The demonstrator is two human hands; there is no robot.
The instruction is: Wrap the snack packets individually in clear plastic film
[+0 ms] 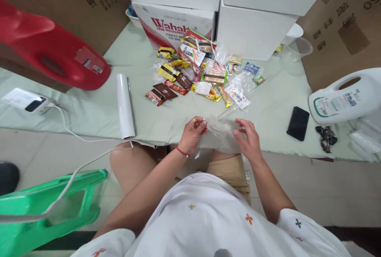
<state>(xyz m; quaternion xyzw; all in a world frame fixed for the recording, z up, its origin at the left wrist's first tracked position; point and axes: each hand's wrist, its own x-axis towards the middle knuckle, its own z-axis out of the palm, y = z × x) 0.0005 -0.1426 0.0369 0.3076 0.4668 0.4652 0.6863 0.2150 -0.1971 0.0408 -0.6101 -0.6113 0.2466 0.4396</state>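
My left hand (194, 133) pinches one end of a clear plastic bag (218, 126) over the table's front edge. On the bag's other side, my right hand (248, 137) has its fingers apart; whether a fingertip touches the film I cannot tell. Beyond both hands lies a heap of small wrapped snacks. It includes a yellow packet (168, 72), a red packet (176, 87), brown packets (165, 91) and a white packet (239, 97). Crumpled clear wrappers (245, 80) lie among them on the right.
Left on the table (139, 118) are a white roll (125, 106), a red jug (59, 50) and a corded white device (28, 101). A black phone (298, 123), dark crumpled scraps (326, 138) and a white detergent jug (347, 96) lie right. White boxes (247, 30) stand behind; a green stool (53, 205) stands lower left.
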